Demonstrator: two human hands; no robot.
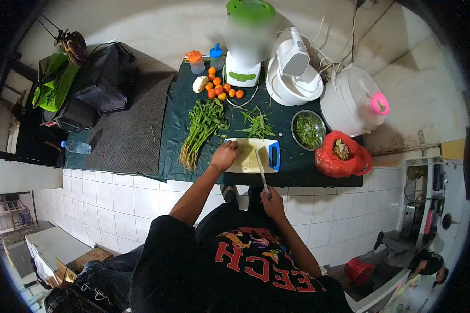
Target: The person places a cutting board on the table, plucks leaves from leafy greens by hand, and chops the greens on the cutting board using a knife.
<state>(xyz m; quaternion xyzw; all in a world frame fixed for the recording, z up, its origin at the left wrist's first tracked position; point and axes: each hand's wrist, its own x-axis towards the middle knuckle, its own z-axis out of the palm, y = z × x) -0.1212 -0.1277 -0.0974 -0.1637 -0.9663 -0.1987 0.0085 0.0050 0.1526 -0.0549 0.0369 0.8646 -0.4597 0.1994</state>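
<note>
My right hand (272, 202) is closed around the handle of a knife (261, 169), whose blade lies over the white cutting board (245, 164) with a blue handle. At the board's left side rests my left hand (225, 156), fingers bent; whatever is under them is too small to make out. A bunch of leafy greens with roots (199, 130) lies to its left. Loose green leaves (258, 124) are just behind the board. To the right stands a metal bowl (309, 130) of chopped greens, beside a red plastic bag (329, 159) holding something pale.
Tomatoes (218, 89), a cauliflower piece (199, 84) and two lidded cups (196, 62) sit at the back. A blender (242, 68), white mixer (295, 83) and large white container (350, 104) stand behind. Other people (428, 263) are at lower right and lower left.
</note>
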